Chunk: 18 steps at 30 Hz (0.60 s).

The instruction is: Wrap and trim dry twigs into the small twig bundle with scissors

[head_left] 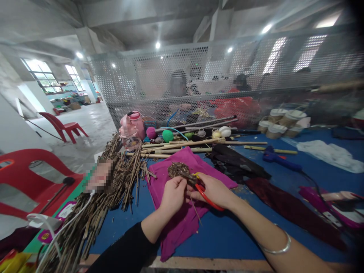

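Note:
Over a magenta cloth (170, 242) on the blue table, my left hand (173, 196) pinches a brown dried stalk (186, 174). My right hand (214, 191) is closed around a pair of pliers or cutters (209, 199) with red and yellow handles. The tool's jaws are hidden by the fingers and the stalk, so whether they touch it I cannot tell. Behind both hands lies a small heap of brown plant bits (178, 168) on the cloth. A thin stem (196, 210) sticks out below the hands.
A large pile of dried stalks (113, 189) lies to the left. Bamboo sticks (182, 146), yarn balls (167, 135) and a pink jug (132, 131) stand along the back. To the right are a blue glue gun (281, 159) and dark cloths (239, 161). A perforated metal screen (127, 83) rises behind; people sit beyond it.

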Motion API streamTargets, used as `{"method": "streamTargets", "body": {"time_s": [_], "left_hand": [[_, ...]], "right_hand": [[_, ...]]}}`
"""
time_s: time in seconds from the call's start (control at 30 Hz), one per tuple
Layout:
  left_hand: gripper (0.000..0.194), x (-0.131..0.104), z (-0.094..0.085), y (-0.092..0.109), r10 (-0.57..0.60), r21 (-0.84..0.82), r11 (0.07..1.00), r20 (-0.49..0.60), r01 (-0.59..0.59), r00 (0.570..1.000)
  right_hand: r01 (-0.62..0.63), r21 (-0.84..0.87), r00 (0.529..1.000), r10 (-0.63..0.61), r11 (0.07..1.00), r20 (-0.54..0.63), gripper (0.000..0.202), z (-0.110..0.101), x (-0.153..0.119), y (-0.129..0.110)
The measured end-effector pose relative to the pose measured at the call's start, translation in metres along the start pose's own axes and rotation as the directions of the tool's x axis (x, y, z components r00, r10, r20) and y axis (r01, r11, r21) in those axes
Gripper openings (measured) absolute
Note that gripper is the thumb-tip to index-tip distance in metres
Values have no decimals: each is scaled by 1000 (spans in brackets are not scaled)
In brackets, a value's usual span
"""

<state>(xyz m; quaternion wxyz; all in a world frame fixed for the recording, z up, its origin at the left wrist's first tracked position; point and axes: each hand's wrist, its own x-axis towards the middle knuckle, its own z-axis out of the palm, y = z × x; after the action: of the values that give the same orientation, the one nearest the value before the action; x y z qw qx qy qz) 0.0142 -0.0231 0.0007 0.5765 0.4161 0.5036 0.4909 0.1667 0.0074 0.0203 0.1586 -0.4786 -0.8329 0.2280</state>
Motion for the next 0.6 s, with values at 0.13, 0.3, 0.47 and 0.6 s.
{"method": "streamTargets", "body": {"time_s": [0.13,0.3,0.47,0.6], "left_hand": [[29,1,-1,-5,37,12,999,40,-38,999],[30,2,-1,-8,73,41,996,53,-75,996],[29,0,-2,-6,105,104,988,60,-111,993],[28,1,0,-6,70,59,996,45,-73,997]], "right_hand": [[30,-23,1000,-30,999,-3,39,-1,1,0],[34,-43,999,-35,999,-15,39,1,0,0],[-66,-96,998,68,993,18,38,2,0,4],[-95,-156,995,96,983,3,37,2,2,7]]}}
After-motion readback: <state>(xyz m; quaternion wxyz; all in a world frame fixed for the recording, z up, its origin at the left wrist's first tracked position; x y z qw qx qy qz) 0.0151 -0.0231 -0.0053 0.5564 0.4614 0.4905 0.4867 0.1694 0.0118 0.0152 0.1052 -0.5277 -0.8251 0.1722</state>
